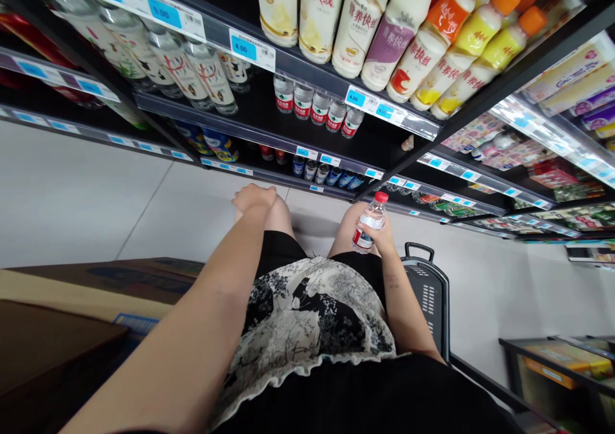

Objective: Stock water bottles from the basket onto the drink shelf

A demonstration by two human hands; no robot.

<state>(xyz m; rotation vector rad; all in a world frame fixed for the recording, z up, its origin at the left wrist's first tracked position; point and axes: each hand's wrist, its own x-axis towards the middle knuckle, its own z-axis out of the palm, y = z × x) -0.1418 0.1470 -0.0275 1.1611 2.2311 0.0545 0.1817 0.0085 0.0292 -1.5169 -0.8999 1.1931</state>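
As we bend our knees beneath a black-and-white patterned garment [319, 306], a black basket [448, 299] stands beside our right forearm. Our right hand [381, 236] has its grip closed around a red-capped clear bottle [371, 219], slightly tilted near the right knee; our left hand [257, 198] rests on the other knee, its grip's opening impossible to tell. Beyond, small red-labelled bottles [319, 108] line a dark shelf [259, 138].

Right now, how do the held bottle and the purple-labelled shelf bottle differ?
The held bottle is clear; the purple-labelled bottle is milky white. The held bottle is in the right fingers; the purple-labelled bottle stands on the shelf. Both carry printed labels.
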